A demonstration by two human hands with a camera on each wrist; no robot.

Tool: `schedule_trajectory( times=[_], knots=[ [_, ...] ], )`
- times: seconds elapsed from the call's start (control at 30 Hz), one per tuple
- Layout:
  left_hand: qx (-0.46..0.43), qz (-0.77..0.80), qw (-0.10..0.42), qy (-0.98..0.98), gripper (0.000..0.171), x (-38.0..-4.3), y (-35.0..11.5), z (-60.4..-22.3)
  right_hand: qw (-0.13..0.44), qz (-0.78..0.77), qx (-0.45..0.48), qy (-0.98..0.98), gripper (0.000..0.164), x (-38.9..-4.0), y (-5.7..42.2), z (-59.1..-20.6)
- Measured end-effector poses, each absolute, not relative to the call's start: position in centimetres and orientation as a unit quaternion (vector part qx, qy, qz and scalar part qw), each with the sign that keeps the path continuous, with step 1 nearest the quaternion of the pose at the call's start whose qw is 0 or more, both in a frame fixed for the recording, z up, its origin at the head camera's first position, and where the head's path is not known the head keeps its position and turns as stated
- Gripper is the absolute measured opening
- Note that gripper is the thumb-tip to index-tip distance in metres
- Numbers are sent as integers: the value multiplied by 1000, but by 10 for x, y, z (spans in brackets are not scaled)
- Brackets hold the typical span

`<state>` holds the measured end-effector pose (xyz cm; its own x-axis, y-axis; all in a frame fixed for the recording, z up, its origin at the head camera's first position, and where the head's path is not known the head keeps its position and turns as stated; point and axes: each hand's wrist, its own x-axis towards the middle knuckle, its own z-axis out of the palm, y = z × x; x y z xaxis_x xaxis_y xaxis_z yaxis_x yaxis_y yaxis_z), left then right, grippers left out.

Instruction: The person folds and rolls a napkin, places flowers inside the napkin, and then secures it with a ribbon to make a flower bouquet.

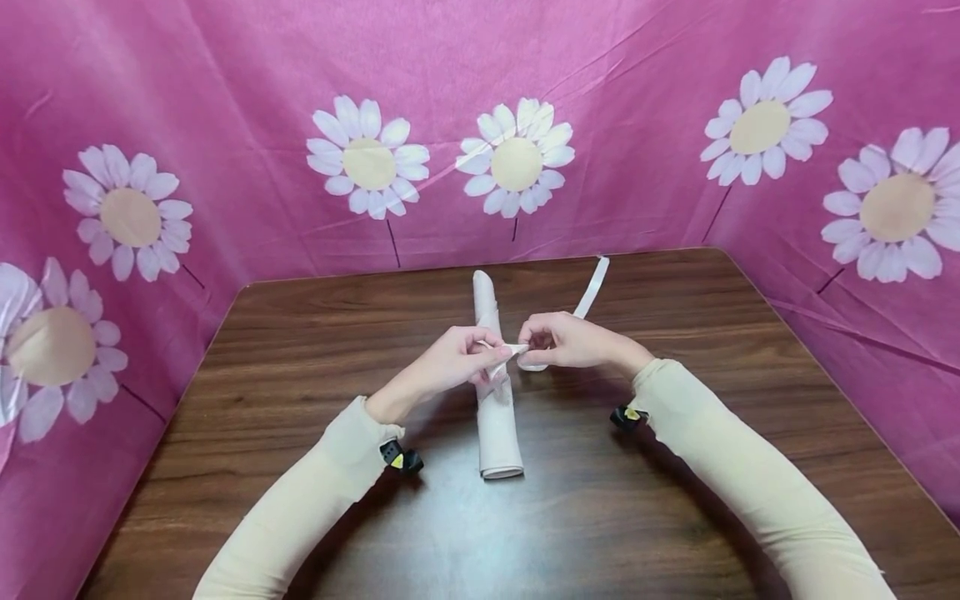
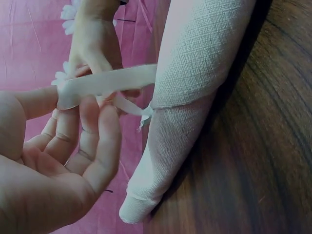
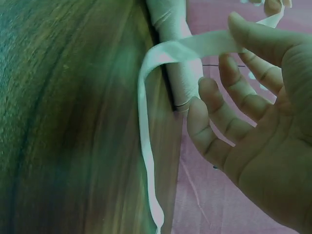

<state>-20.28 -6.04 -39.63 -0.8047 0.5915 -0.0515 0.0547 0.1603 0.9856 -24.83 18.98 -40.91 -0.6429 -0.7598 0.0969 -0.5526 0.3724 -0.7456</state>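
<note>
A rolled white cloth [image 1: 499, 437] lies lengthwise on the table, folded into a long narrow tube. White ribbon [image 2: 117, 80] goes about its middle, and a small knotted or gathered bit shows against the cloth in the left wrist view. Above the roll, my left hand [image 1: 467, 358] pinches the ribbon between thumb and fingers. Just right of the roll, my right hand [image 1: 573, 340] pinches another stretch of ribbon [image 3: 209, 44], its other fingers loosely bent. From there a long ribbon tail [image 1: 592, 287] trails toward the table's far edge.
The brown wood-grain table [image 1: 330, 333] is bordered by a pink cloth backdrop [image 1: 442, 50] printed with white daisies. Black wrist cameras hang under the left cuff [image 1: 401, 457] and the right cuff [image 1: 628, 417].
</note>
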Motion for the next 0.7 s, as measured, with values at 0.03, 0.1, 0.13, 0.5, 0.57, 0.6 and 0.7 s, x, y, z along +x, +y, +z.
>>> schedule_trajectory(
  times=[0.03, 0.1, 0.13, 0.5, 0.57, 0.6, 0.7],
  knots=[
    [222, 609, 220, 729, 23, -202, -62, -396, 121, -389, -405, 819, 11, -249, 190, -411],
    [224, 604, 216, 734, 21, -202, -65, -394, 98, -385, -410, 821, 13, -251, 189, -413],
    [225, 596, 210, 742, 20, -203, -66, -393, 91, -385, -411, 821, 15, -251, 189, -413],
    [213, 574, 227, 757, 27, -205, -77, -383, 129, -414, -372, 821, 16, -250, 187, -405],
    [214, 571, 227, 760, 27, -205, -78, -382, 148, -433, -365, 811, 13, -249, 188, -404],
    [211, 570, 226, 761, 27, -205, -79, -382, 152, -437, -364, 808, 12, -248, 188, -404],
    [200, 574, 229, 760, 27, -205, -80, -381, 191, -473, -340, 790, 10, -247, 189, -404]
  ],
)
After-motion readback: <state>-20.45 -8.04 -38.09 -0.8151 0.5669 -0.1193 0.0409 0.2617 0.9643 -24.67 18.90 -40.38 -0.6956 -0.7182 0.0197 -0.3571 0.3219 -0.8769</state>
